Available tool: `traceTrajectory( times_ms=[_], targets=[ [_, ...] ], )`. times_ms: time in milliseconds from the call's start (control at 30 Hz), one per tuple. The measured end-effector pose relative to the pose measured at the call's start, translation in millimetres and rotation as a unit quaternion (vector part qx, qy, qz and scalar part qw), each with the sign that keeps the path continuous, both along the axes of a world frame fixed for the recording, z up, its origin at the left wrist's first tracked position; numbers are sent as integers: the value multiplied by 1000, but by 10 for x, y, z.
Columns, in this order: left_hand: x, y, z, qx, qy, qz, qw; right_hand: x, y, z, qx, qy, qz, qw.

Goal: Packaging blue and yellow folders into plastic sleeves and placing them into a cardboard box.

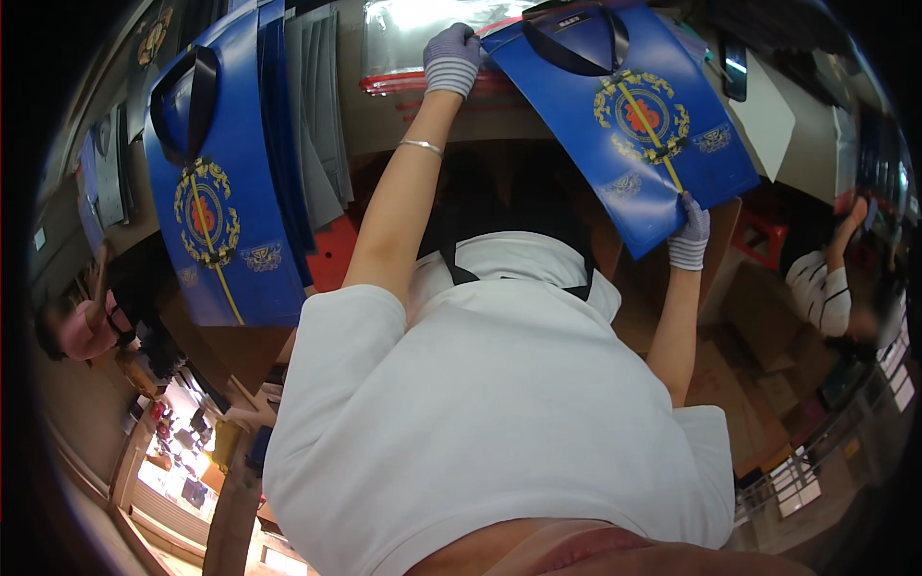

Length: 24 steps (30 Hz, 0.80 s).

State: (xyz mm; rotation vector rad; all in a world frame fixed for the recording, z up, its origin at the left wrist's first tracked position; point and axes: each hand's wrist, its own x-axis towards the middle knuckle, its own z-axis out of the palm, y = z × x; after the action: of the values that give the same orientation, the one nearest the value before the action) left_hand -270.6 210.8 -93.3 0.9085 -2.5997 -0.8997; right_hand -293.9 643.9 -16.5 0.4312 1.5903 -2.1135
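Note:
A flat blue gift bag with a gold and red emblem and a black ribbon handle lies tilted over the table edge. My left hand, in a grey striped glove, grips its upper left corner, right beside a pile of clear plastic sleeves with a red strip. My right hand, also gloved, pinches the bag's lower edge. A silver bracelet sits on my left wrist. My white shirt fills the lower middle of the view.
A stack of matching blue bags lies at the left, with grey flat sheets beside it. A dark phone rests at the upper right. Cardboard boxes stand below. Other people work at the left and right.

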Motion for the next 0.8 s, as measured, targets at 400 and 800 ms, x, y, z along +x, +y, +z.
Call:
traceTrajectory(
  times_ms=[400, 800],
  targets=[
    [239, 414, 350, 104, 122, 21, 987, 382, -542, 28, 84, 32, 22, 996],
    [85, -420, -302, 551, 82, 207, 804, -665, -526, -928, 360, 152, 495, 776]
  ],
)
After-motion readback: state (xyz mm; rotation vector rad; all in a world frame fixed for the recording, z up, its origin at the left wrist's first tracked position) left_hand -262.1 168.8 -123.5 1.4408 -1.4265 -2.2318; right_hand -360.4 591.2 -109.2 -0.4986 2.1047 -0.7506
